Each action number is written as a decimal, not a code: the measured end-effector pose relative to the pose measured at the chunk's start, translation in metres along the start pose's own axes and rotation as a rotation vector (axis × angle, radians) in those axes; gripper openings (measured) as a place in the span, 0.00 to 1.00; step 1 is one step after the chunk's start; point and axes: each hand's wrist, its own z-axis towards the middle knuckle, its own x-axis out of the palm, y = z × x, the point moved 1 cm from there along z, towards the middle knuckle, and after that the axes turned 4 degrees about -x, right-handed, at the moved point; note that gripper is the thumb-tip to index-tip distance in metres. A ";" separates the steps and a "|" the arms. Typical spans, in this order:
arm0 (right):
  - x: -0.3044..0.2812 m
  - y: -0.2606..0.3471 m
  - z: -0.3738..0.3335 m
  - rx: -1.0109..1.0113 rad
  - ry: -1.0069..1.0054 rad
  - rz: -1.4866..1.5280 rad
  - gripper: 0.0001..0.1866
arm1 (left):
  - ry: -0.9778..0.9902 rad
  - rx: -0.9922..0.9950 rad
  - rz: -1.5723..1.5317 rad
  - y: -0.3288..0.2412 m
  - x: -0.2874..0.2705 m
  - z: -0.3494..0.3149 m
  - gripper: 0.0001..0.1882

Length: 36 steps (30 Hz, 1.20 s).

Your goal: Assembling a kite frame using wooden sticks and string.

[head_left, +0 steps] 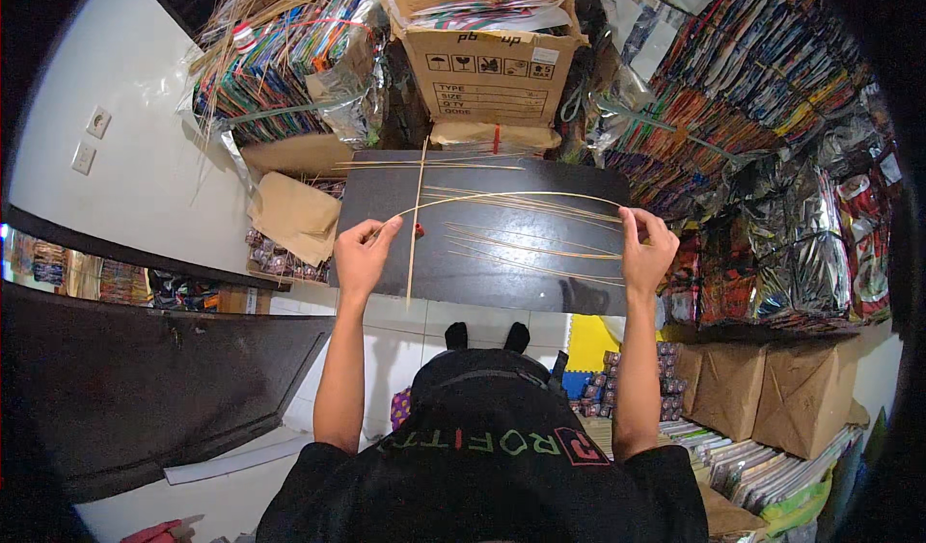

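A thin bamboo stick is bowed upward in an arc between my two hands, above the dark table. My left hand pinches its left end, and my right hand pinches the right end. Below the arc, several more thin sticks lie loosely across the tabletop. A longer, paler stick runs lengthwise near my left hand, crossing a few sticks at the far edge. A small red object rests beside the pale stick; its kind I cannot make out.
The dark table stands before me. Behind it is an open cardboard box full of sheets. Bundled stacks of colourful folded material rise at the left, with more stacks at the right. Brown parcels sit lower right.
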 end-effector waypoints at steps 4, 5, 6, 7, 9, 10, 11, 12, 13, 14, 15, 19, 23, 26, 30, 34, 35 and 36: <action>-0.011 0.003 0.012 -0.242 -0.043 -0.123 0.07 | 0.131 -0.041 0.027 0.010 -0.016 0.010 0.21; -0.013 0.002 0.014 -0.294 -0.032 -0.180 0.07 | 0.131 -0.041 0.027 0.011 -0.020 0.012 0.21; -0.012 -0.004 0.013 -0.293 -0.031 -0.180 0.07 | 0.163 -0.024 0.065 0.012 -0.024 0.012 0.21; -0.010 -0.010 0.012 -0.239 -0.042 -0.172 0.07 | 0.197 -0.007 0.102 0.010 -0.026 0.012 0.21; -0.006 -0.020 0.010 -0.183 -0.053 -0.167 0.07 | 0.224 0.017 0.095 0.004 -0.023 0.011 0.21; -0.003 -0.019 0.009 -0.152 -0.064 -0.138 0.07 | 0.247 0.038 0.091 0.003 -0.023 0.010 0.21; -0.002 -0.018 0.009 -0.120 -0.075 -0.109 0.08 | 0.245 0.036 0.092 0.006 -0.023 0.010 0.21; -0.001 -0.016 0.010 -0.120 -0.073 -0.108 0.08 | 0.233 0.039 0.099 0.011 -0.024 0.011 0.20; -0.003 -0.013 0.012 -0.157 -0.088 -0.127 0.08 | 0.224 0.043 0.105 0.010 -0.024 0.012 0.20; -0.003 -0.012 0.013 -0.193 -0.103 -0.146 0.08 | 0.224 0.042 0.105 0.008 -0.025 0.011 0.20; -0.001 -0.015 0.012 -0.192 -0.102 -0.147 0.08 | 0.242 0.025 0.088 0.006 -0.026 0.011 0.20; 0.003 -0.026 0.009 -0.111 -0.035 -0.105 0.08 | 0.294 0.058 0.057 0.004 -0.027 0.013 0.20; -0.001 -0.026 0.013 -0.125 0.015 -0.164 0.15 | 0.323 0.040 0.073 0.004 -0.036 0.015 0.20; -0.003 -0.018 0.014 -0.190 -0.153 -0.091 0.28 | 0.410 0.050 -0.048 0.003 -0.038 0.013 0.19; 0.035 -0.056 -0.013 0.409 -0.124 0.744 0.39 | 0.526 -0.015 0.052 0.004 -0.033 0.011 0.19; 0.058 -0.021 -0.028 0.671 0.119 0.971 0.33 | 0.546 -0.038 0.014 0.012 -0.025 0.001 0.19; 0.060 -0.009 -0.029 0.751 0.165 1.130 0.32 | 0.545 -0.040 0.014 0.014 -0.023 -0.001 0.19; 0.061 0.001 -0.030 0.831 0.212 1.291 0.31 | 0.558 -0.041 0.011 0.015 -0.021 -0.002 0.19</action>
